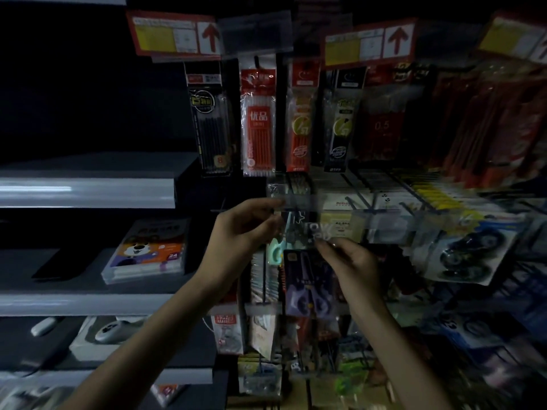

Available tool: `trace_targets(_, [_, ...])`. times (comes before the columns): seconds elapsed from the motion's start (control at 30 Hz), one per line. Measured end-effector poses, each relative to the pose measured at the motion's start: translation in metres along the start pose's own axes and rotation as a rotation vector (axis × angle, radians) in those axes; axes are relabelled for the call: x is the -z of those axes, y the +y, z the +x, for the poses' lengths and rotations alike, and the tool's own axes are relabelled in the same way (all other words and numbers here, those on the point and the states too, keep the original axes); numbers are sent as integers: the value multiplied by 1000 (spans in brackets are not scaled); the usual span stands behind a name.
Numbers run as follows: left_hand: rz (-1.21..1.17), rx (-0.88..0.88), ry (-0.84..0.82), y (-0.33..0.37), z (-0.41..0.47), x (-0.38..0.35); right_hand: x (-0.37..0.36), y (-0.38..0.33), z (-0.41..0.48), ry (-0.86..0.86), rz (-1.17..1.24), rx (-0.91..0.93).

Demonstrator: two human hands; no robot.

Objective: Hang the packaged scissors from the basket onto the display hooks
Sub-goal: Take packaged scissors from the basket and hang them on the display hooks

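The scene is dim and partly smeared by motion. Both hands hold one pack of packaged scissors (pixel 296 226) up against the pegboard display, just under the row of hanging pen refills. The pack is clear, with a mint-green handle showing at its lower left. Its print is too blurred to read.

The left hand (pixel 245 229) has a narrow grip, thumb and fingertips pinching the pack's top left edge. The right hand (pixel 352 261) is also in a narrow grip, pinching the pack's lower right corner. Whether the pack already sits on one of the display hooks (pixel 359 180) cannot be told.

Directly below hangs a dark card of purple-handled scissors (pixel 307 285).

Above, a red refill pack (pixel 258 116) reads "优品", and a darker red pack (pixel 381 125) further right reads "0.5". Two red-framed price tags (pixel 177 34) with yellow panels each carry a red arrow pointing up; their small print is illegible.

On the grey shelf (pixel 88 303) to the left lies a box (pixel 148 250) with a cartoon bear and the number "24". To the right hang blister packs of round dark rollers (pixel 470 253).
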State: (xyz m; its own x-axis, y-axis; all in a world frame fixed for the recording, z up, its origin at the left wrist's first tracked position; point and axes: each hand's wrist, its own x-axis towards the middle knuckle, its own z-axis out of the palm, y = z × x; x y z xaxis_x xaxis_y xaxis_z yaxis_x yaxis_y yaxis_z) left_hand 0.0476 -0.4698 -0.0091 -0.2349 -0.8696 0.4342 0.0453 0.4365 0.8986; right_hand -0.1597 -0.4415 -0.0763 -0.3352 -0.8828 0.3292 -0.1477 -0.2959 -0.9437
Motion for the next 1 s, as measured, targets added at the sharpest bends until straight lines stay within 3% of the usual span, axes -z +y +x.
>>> trace_targets(0.23, [86,7,-50,7,5,8,-12,-10,16,-38,30,25])
trace_targets(1.0, [84,12,-52,2,3,5,-35,-5,32,64,124,-79])
